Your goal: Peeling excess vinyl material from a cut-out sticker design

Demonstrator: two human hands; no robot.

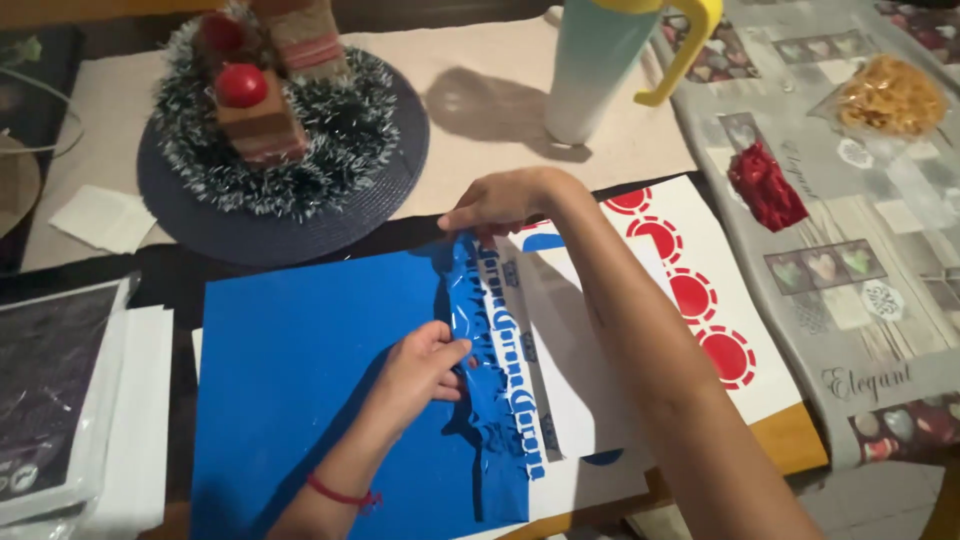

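At sheet's rt edge: both hands (425, 360) (500, 200) pinch blue vinyl (300, 380).

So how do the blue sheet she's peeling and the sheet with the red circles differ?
The blue sheet is solid blue, while the red-circle sheet is mostly white with a row of scalloped red discs. The blue sheet has both hands on it, left hand and right hand, and its peeled edge is crumpled; the red-circle sheet lies flat and untouched. Both lie on the same table.
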